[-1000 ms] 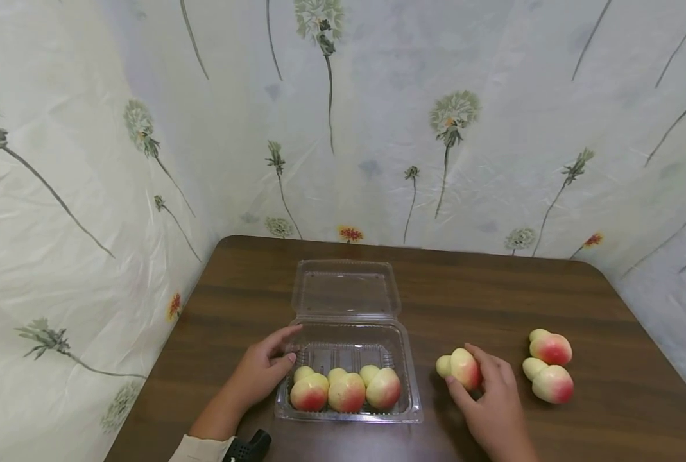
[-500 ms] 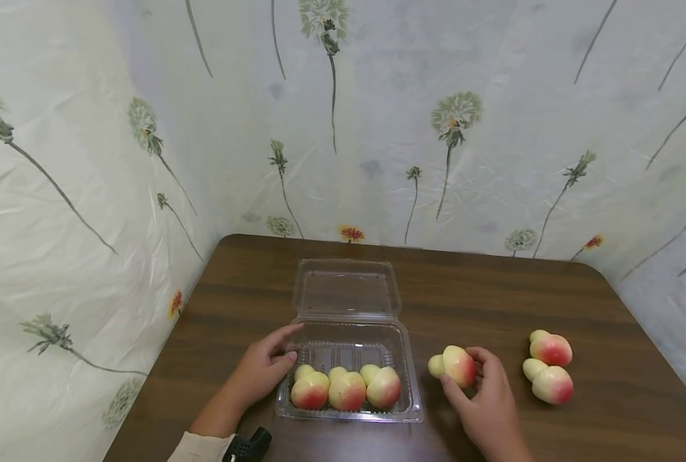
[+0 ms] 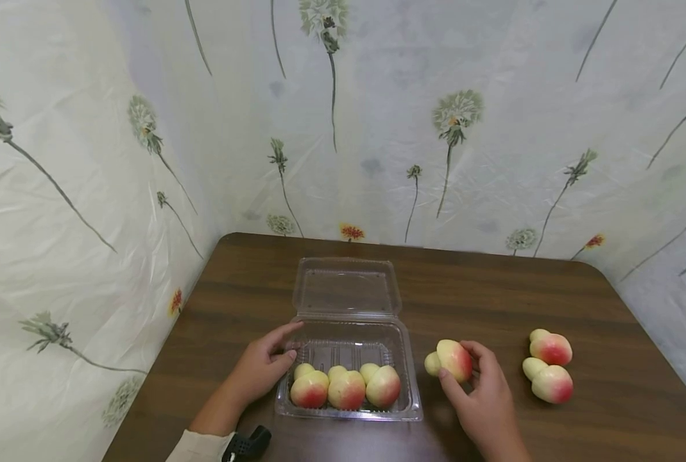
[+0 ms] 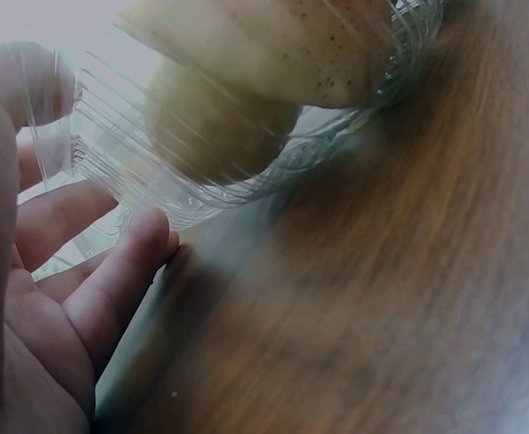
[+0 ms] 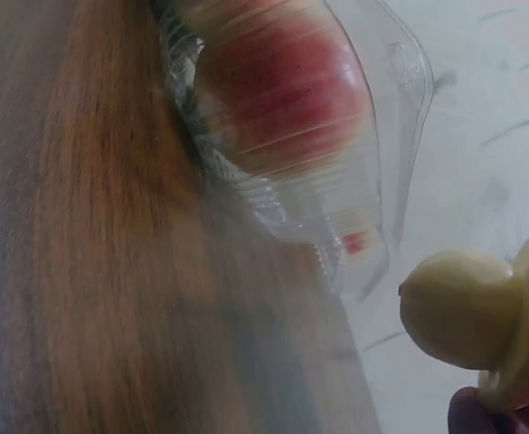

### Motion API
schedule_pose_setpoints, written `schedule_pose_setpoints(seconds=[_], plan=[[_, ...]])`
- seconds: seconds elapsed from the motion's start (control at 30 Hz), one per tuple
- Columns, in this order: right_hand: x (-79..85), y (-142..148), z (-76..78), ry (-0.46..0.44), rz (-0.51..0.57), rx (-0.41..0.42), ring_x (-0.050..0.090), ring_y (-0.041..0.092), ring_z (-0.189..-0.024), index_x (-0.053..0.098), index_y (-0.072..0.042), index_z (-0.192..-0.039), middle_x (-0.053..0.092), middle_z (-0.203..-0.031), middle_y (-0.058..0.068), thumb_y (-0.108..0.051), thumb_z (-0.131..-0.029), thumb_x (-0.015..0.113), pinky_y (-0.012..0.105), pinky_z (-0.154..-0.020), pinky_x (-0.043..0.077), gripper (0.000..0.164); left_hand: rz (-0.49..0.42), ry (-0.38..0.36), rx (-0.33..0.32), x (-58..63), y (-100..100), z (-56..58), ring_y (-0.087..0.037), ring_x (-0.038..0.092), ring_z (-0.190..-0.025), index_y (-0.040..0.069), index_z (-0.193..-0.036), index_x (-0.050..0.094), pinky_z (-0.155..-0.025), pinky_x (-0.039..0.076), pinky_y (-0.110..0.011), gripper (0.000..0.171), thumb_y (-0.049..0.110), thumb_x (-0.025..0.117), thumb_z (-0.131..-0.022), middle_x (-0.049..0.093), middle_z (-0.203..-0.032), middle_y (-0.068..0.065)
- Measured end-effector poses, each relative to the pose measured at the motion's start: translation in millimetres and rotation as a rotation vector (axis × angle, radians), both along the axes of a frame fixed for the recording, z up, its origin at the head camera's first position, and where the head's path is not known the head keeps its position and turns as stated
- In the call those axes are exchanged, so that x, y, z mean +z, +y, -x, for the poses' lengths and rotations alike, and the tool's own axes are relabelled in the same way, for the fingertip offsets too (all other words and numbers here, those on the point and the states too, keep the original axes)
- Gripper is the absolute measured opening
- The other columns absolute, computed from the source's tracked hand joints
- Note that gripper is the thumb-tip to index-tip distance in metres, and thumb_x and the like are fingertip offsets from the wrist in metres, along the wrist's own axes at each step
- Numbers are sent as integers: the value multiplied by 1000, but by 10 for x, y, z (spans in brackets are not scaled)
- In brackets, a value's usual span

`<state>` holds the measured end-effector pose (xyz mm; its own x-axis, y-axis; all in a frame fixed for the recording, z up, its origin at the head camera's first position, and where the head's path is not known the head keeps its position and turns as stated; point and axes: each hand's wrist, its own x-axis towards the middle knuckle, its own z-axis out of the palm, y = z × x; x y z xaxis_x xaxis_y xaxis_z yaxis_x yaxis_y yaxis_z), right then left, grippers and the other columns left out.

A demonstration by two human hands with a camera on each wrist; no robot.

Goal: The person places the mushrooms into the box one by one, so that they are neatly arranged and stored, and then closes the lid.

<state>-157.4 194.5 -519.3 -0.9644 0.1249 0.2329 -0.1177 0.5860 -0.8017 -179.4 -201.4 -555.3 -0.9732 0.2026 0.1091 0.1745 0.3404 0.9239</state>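
My right hand (image 3: 486,399) holds a two-lobed peach (image 3: 455,360), yellow with a red blush, between thumb and fingers to the right of the clear plastic container (image 3: 410,385). In the right wrist view, the small yellow lobe of this peach (image 5: 463,309) points towards the container, with fingertips (image 5: 472,414) at its larger part. My left hand (image 3: 264,364) grips the container's left rim, thumb over the edge. In the left wrist view, other fingers (image 4: 124,267) lie along the outer wall. Three similar peaches (image 3: 346,390) sit in a row along the container's near side.
Two more two-lobed peaches (image 3: 550,350) lie on the brown wooden table (image 3: 475,289) at the right. The container's hinged lid (image 3: 346,287) is folded back behind it. A flower-patterned sheet (image 3: 377,128) hangs behind the table and at its sides.
My right hand has moved slightly left and up with its peach, now nearer the container. The left hand and the container stay in place.
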Motion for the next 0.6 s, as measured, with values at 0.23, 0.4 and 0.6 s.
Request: schedule_pose_setpoints(seconds=[0.23, 0.4, 0.6], plan=[[35, -43, 11, 16, -25, 17, 49, -5, -113, 56, -8, -141, 59, -136, 11, -17, -92, 80, -1, -89, 40, 55, 1, 9, 12, -18, -4, 5, -27, 68, -125, 19, -152, 55, -98, 53, -26, 53, 7, 64, -101, 55, -156, -11], [31, -70, 27, 56, -71, 31, 51, -4, -110, 60, -12, -141, 61, -133, 9, -17, -91, 82, -1, -88, 41, 55, 1, 18, 13, -33, 0, 0, -29, 69, -124, 17, -151, 56, -96, 54, -26, 52, 7, 65, -101, 60, -149, -14], [31, -125, 45, 95, -83, 48, 50, -5, -114, 64, -15, -142, 61, -133, 7, -17, -89, 84, -1, -91, 40, 56, 1, 14, 8, -33, -4, 5, -28, 68, -125, 17, -152, 55, -97, 54, -27, 52, 8, 64, -102, 57, -153, -12]])
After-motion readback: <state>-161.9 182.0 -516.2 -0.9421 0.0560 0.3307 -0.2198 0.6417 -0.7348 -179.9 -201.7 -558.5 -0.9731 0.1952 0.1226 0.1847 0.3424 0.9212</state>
